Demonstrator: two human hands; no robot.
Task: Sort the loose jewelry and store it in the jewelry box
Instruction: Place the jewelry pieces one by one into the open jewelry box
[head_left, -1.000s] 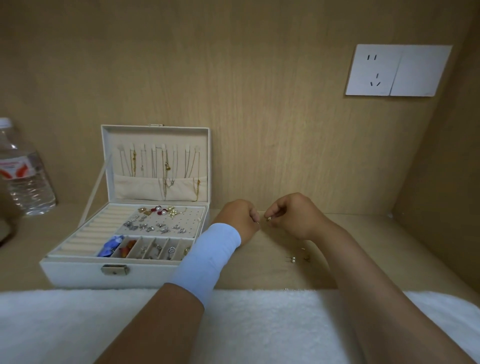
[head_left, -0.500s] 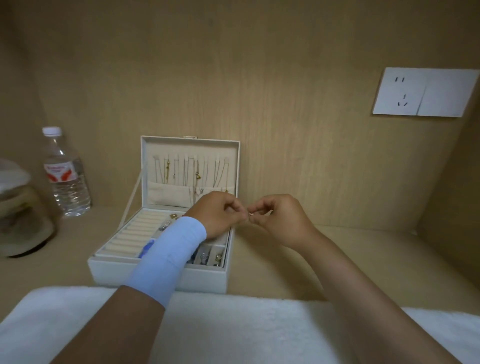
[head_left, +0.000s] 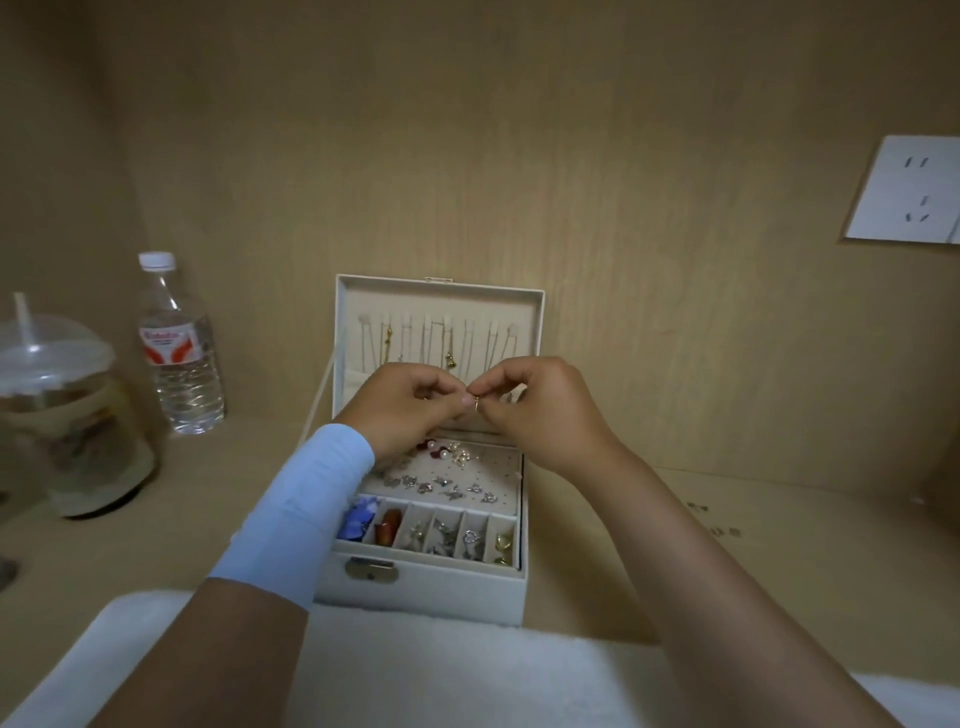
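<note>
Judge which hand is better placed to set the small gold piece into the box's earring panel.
Right, probably. The right hand pinches the gold piece at its fingertips, directly above the earring panel of the jewelry box. The left hand only steadies it.

Left forearm (head_left: 291, 519): pale blue sleeve band; right forearm (head_left: 701, 571) bare.

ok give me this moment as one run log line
stage: fitting small gold earring | left hand: pinching it | right hand: pinching it | place: above open jewelry box | loose pieces on desk: remain
</note>
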